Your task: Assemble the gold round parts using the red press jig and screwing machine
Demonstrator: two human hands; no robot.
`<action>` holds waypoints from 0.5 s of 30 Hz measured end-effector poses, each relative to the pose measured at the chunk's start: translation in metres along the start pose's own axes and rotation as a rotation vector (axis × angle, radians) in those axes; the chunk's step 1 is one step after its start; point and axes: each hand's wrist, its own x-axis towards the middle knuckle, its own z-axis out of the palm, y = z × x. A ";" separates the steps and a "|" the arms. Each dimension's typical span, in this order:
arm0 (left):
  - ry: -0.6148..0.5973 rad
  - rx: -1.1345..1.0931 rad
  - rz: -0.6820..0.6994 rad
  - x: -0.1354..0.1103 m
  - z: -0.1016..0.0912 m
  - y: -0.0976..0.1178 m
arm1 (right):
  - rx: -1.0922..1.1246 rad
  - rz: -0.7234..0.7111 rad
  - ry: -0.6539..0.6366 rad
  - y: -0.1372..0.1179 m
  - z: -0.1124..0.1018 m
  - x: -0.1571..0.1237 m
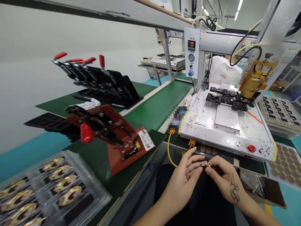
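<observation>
A small shiny gold-coloured metal part (205,164) is pinched between my two hands, above my lap. My left hand (188,171) has its thumb and a fingertip on the left end of the part, while its upper fingers stretch out. The thumb and index finger of my right hand (222,177) grip the other end. My fingers cover much of the part, so its exact kind cannot be told. Nearest beyond my hands is the front of a white bench machine (211,135), with several round brown discs (208,150) lying before it.
At left, a red toggle-clamp fixture (115,138) stands on the green bench, behind a clear tray (103,199) of gold ring-like parts. Black clamps with red handles (101,75) stand farther back. A yellow cable (169,153) hangs left of my hands. Another person (222,70) sits behind the machine.
</observation>
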 end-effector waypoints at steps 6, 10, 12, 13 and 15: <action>0.104 -0.037 -0.034 -0.005 -0.005 0.005 | 0.425 0.222 -0.042 0.004 0.024 0.010; 0.132 -0.006 -0.021 -0.013 -0.009 0.009 | 0.501 0.209 -0.108 0.010 0.038 0.010; 0.130 0.025 -0.014 -0.016 -0.011 0.013 | 0.496 0.209 -0.138 0.009 0.040 0.011; 0.130 0.040 -0.012 -0.017 -0.013 0.015 | 0.486 0.201 -0.150 0.008 0.039 0.012; 0.129 0.076 -0.009 -0.018 -0.017 0.021 | 0.435 0.146 -0.168 0.002 0.034 0.016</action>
